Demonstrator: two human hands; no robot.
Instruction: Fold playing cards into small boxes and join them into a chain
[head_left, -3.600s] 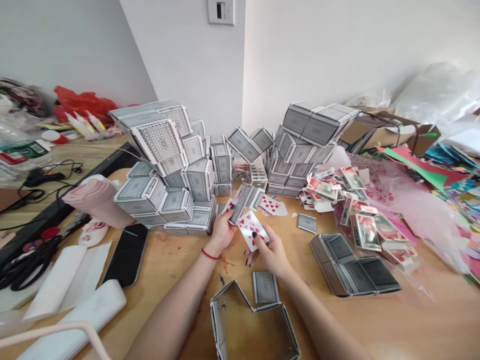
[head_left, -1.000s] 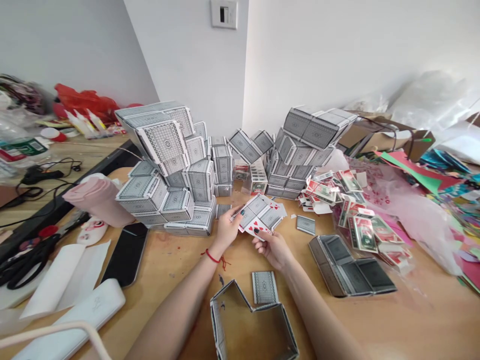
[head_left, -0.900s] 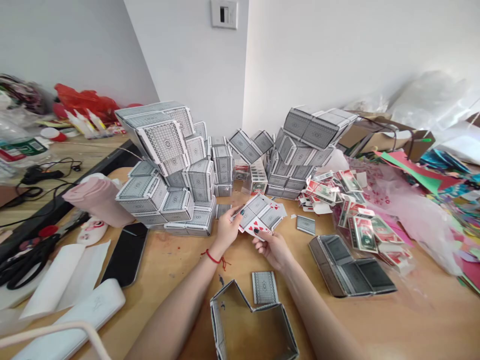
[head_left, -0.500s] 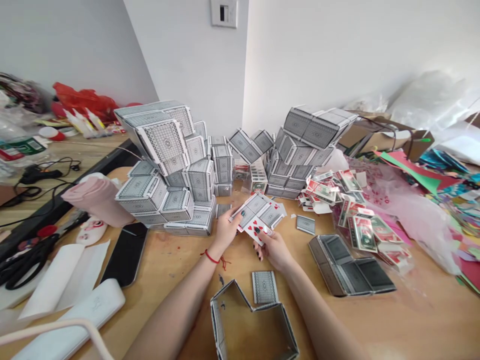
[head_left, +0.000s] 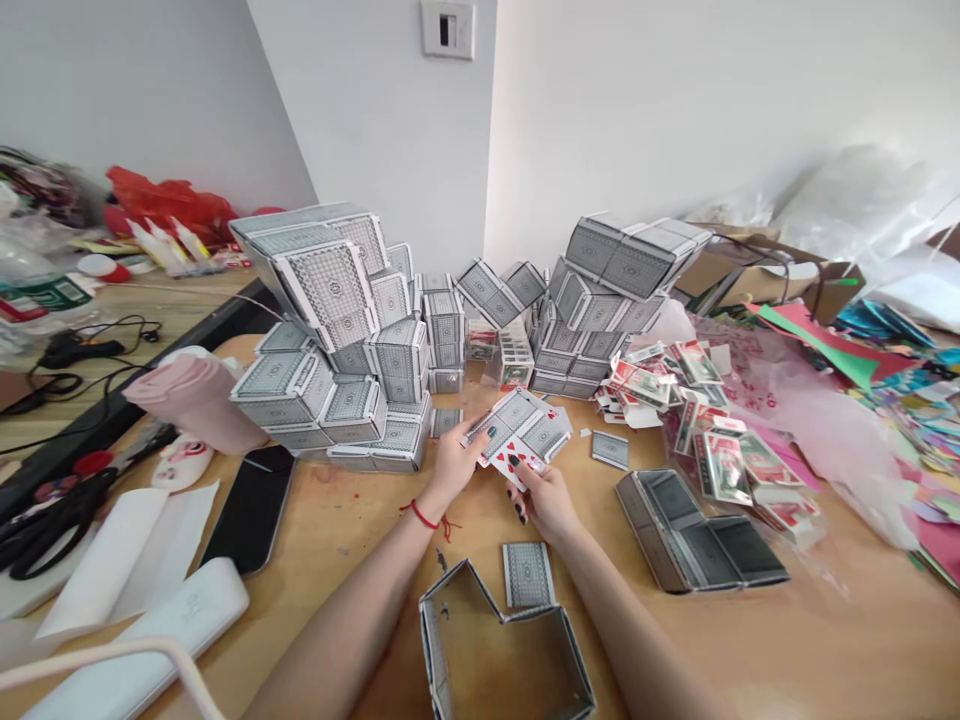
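Several joined playing cards point(head_left: 517, 412), grey patterned backs up, form a flat piece above the table's middle. My left hand point(head_left: 457, 455) is closed on its left edge, thumb on top. My right hand point(head_left: 546, 495) pinches a playing card with red hearts point(head_left: 514, 452), face up, against the near side of the piece; whether the two are fixed together I cannot tell. Below my hands stands an L-shaped card frame point(head_left: 510, 648), open at the top. A single face-down card point(head_left: 527, 574) lies against its notch.
Stacked card-covered blocks rise at left point(head_left: 330, 290) and right point(head_left: 626, 255). Card boxes point(head_left: 720, 465) and an L-shaped card box point(head_left: 697, 540) lie right. A phone point(head_left: 251, 508), scissors point(head_left: 52, 530) and a white glue gun-like device point(head_left: 150, 650) lie left.
Both hands stay nearly in place. The left thumb has shifted slightly on the joined cards, and the hearts card sits a little lower under the right thumb.
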